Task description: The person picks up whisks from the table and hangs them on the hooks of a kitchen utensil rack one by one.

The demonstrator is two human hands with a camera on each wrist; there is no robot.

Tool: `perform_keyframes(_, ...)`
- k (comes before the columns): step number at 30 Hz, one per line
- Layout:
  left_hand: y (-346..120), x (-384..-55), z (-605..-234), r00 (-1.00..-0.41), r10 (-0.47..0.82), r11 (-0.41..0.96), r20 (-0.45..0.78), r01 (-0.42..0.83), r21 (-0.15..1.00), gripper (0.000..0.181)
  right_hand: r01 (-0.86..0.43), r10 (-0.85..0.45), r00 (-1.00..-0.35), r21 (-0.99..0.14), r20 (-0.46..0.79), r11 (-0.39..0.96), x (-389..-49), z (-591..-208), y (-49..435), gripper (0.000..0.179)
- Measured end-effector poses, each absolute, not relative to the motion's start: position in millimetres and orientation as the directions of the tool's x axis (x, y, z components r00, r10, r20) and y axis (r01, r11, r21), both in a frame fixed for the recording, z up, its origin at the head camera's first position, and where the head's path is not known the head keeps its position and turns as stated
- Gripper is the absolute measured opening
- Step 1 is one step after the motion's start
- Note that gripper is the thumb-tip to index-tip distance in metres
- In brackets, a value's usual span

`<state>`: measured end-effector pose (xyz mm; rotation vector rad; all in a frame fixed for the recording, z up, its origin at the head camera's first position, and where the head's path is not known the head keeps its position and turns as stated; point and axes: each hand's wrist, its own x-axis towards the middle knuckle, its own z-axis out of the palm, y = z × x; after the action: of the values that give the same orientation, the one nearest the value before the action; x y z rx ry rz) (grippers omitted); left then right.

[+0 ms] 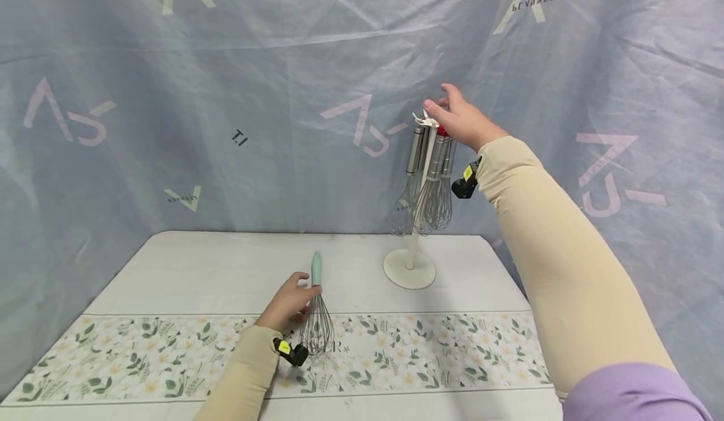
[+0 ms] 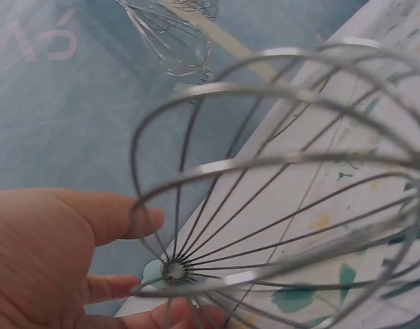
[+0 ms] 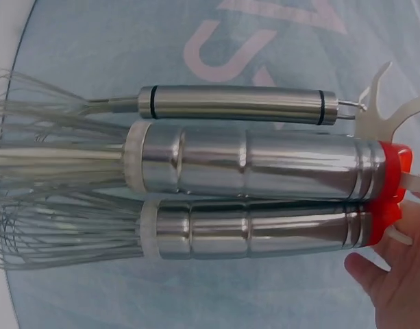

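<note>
A whisk with a mint-green handle (image 1: 316, 269) and wire loops (image 2: 216, 164) is at the table's middle, handle pointing away. My left hand (image 1: 291, 300) holds it near the neck, thumb across the top and fingertips showing behind the wires. At the right, several metal-handled whisks (image 1: 437, 157) hang from the hooks of a white stand (image 1: 411, 254). My right hand (image 1: 460, 119) is at the top of the stand, thumb and fingers spread apart. In the right wrist view, its thumb is close to the red ends (image 3: 384, 223) of two steel whisk handles (image 3: 264, 161).
The table (image 1: 226, 270) is white with a floral strip (image 1: 186, 352) across its front part. A grey-blue printed curtain (image 1: 271, 94) hangs behind and at both sides. The stand's round base is near the table's back right.
</note>
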<state>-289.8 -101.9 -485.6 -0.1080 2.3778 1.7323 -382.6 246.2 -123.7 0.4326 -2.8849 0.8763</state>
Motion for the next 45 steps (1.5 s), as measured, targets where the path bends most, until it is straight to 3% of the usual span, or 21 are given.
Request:
perform_keyframes(7,-97.2,-290.2,-485.7,-0.979,0.078,0.386,-0.191,-0.147,0.911,0.063,-0.355,-0.308,-0.935,-0.405,0.177,0.843,-384.3,-127.0,249.6,0.091)
perform_keyframes(12,-95.9,-290.2,-484.0,-0.98,0.064,0.406,-0.189,-0.148,0.902,0.064,-0.373,-0.327,-0.927,-0.374,0.181,0.849,-382.4,-126.2,247.1,0.087)
perform_keyframes(28,-96.8,-293.7,-477.8,-0.964,0.074,0.259,-0.255,-0.228,0.939,0.068,-0.394,-0.342,-0.918,-0.356,0.201,0.847,-384.1,-127.8,246.3,0.088)
perform_keyframes(34,-98.1,-299.5,-464.9,-0.976,0.056,0.278,-0.209,-0.186,0.942,0.073,-0.395,-0.342,-0.917,-0.347,0.205,0.851,-384.4,-128.7,245.1,0.086)
perform_keyframes(45,-93.5,-304.9,-422.5,-0.992,0.083,0.238,-0.09,-0.068,0.969,0.064,-0.4,-0.346,-0.914,-0.339,0.21,0.851,-384.6,-128.1,247.0,0.084)
